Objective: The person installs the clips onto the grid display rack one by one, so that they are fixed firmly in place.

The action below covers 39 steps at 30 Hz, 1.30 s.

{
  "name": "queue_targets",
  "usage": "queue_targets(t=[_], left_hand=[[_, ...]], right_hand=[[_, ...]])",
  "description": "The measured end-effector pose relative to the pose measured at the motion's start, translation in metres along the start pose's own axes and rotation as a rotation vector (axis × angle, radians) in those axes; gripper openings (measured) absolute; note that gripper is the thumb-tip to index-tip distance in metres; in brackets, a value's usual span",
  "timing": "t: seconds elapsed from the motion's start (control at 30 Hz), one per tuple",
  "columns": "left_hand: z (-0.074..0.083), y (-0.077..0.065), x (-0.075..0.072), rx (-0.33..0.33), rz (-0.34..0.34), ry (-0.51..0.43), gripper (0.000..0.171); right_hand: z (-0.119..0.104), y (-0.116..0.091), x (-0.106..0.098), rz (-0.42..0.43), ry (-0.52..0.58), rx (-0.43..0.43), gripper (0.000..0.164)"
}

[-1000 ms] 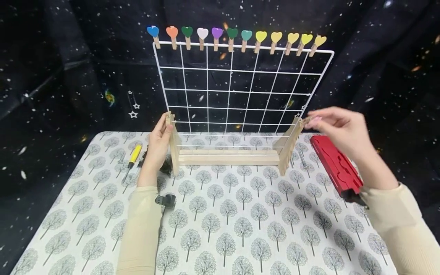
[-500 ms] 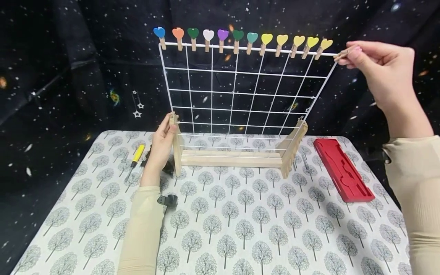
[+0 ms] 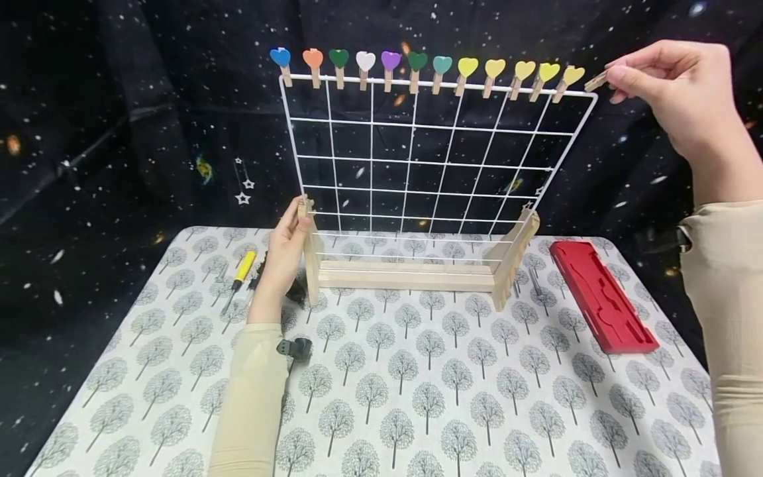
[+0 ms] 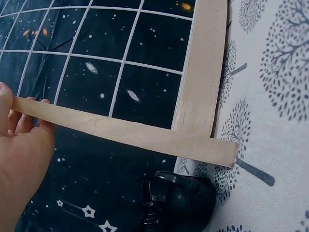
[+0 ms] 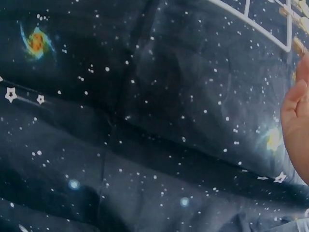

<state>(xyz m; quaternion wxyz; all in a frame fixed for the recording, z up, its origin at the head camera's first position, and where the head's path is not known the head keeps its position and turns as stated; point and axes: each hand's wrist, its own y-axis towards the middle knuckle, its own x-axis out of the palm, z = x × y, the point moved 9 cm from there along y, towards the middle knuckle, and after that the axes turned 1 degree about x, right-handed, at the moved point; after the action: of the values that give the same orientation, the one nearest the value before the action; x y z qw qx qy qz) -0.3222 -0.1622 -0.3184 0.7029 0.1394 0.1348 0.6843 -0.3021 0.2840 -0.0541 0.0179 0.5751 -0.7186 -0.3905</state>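
Observation:
A white wire grid stands upright in a wooden stand. Several clothespins with coloured hearts, such as a blue-heart clothespin and a purple-heart clothespin, are clipped along its top bar. My left hand grips the stand's left upright near its top. By the grid's upper right corner, my right hand pinches a wooden clothespin between thumb and fingers. Its heart is hidden by the fingers. In the right wrist view, the right hand shows only at the edge.
A red moulded tray lies at the table's right. Left of the stand is a yellow-handled screwdriver, with a black object behind the left arm. Thin metal pieces lie beside the right upright. A dark starry cloth hangs behind.
My right hand has risen from beside the right upright to the grid's upper right corner, carrying the clothespin. My left hand keeps its hold, and the head view has shifted slightly.

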Motion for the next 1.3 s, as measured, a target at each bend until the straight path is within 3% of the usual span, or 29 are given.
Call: queue_targets(t=[0.33, 0.6, 1.07, 1.3], left_hand=[[-0.002, -0.001, -0.002, -0.003, 0.002, 0.001, 0.048], [-0.002, -0.002, -0.004, -0.002, 0.005, 0.006, 0.050], [0.000, -0.001, 0.002, 0.000, 0.006, 0.007, 0.048], [0.002, -0.001, 0.000, 0.014, 0.008, -0.007, 0.048]], right_hand=[[-0.009, 0.005, 0.002, -0.028, -0.114, -0.030, 0.018], [-0.001, 0.007, 0.010, -0.106, -0.217, 0.032, 0.015], [-0.003, 0.009, 0.015, -0.149, -0.378, 0.019, 0.002], [-0.002, 0.011, 0.024, -0.207, -0.386, -0.017, 0.024]])
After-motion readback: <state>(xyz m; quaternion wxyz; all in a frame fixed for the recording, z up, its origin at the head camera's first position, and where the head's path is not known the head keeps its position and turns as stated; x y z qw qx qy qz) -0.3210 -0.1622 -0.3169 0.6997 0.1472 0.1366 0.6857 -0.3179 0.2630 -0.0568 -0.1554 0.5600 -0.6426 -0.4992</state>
